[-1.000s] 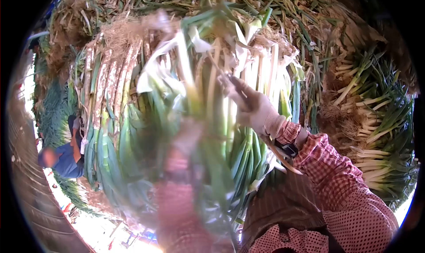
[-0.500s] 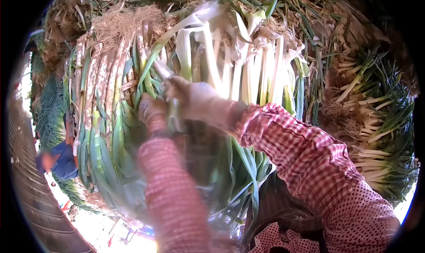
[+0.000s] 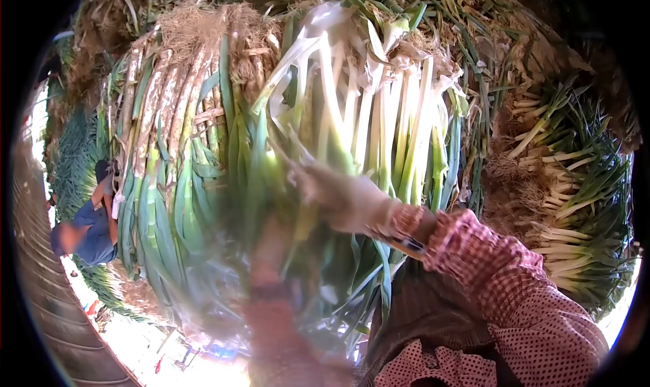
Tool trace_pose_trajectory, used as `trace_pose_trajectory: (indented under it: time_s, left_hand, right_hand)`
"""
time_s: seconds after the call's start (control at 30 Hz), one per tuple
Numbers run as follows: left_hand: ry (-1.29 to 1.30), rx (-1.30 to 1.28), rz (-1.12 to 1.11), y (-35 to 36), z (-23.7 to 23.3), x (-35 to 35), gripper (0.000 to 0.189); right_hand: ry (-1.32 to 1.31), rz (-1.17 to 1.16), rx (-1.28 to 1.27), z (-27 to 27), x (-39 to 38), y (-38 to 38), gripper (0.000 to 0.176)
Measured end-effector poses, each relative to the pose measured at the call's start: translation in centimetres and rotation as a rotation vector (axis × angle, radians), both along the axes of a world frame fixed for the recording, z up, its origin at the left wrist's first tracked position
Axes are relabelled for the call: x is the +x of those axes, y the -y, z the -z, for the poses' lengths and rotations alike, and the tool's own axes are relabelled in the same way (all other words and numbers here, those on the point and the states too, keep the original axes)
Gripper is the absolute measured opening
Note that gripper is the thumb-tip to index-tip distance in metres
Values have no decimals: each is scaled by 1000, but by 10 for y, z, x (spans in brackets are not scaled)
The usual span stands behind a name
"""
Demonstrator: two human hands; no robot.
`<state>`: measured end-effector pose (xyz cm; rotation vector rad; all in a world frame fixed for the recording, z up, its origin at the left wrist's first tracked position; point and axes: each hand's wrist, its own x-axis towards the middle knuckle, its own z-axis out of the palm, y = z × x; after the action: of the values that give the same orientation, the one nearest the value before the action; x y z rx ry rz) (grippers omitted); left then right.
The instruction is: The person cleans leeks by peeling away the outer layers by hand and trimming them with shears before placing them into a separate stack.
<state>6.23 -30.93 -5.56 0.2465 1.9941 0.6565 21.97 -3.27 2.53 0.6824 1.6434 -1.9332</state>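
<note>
My right hand [image 3: 338, 194], in a pale glove, is closed over the peeled white-stemmed leeks [image 3: 399, 116] at the centre; a thin pale strip or tool shows by its fingertips, too blurred to name. My left hand [image 3: 271, 238] is smeared by motion among the green leaves below it, and its fingers cannot be made out. Left of both hands lie unpeeled leeks [image 3: 159, 109] with soil-stained stems and brown roots at the top. A whitish, film-like leaf layer [image 3: 325, 21] hangs over the upper ends of the peeled stems.
Bunched leeks [image 3: 569, 204] with white stems lie in rows at the right. Leaf scraps [image 3: 467, 21] cover the top edge. At the far left a person [image 3: 95, 231] in blue is beside more greens [image 3: 74, 163]. A ridged metal surface [image 3: 40, 265] curves along the lower left.
Both hands have moved down and to the right, away from the unpeeled stems. Green and white leek stalks now show where the hands were. The person at the left has shifted slightly.
</note>
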Motion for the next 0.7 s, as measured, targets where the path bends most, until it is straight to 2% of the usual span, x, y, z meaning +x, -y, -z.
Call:
trace_pose_trajectory:
  time_s: [0.1,0.17,0.2,0.3,0.37,0.5,0.53,0.57,0.6,0.67,0.7]
  left_hand:
    - [49,45,-56,17,-15,10,42]
    - [73,84,-85,24,-21,16,42]
    - [81,95,-98,26,-25,19,42]
    - [88,120,-130,35,-36,27,42]
    - [79,151,-124,38,-35,32,42]
    - [-35,203,-61,45,-36,43,43]
    - [-84,187,-34,41,-39,46,43]
    - [-199,52,54,20,-53,50,44]
    - [-315,-83,144,-10,-78,51,46]
    - [-540,-236,133,-56,-92,64,53]
    - [-626,-354,161,-74,-92,66,54]
  right_hand:
    - [-74,-109,44,-20,37,9,93]
    - [-102,-47,62,-18,38,12,94]
    - [-120,-16,68,-12,35,16,94]
    - [-229,-35,362,31,-12,32,91]
    - [-206,10,454,55,-42,31,89]
    - [-308,81,503,80,-26,30,88]
    - [-349,108,413,72,0,36,91]
    - [-386,134,320,64,26,42,94]
    - [-285,57,158,22,41,34,95]
    - [-43,-108,-115,-62,69,15,98]
    - [-121,-81,-109,-51,92,37,98]
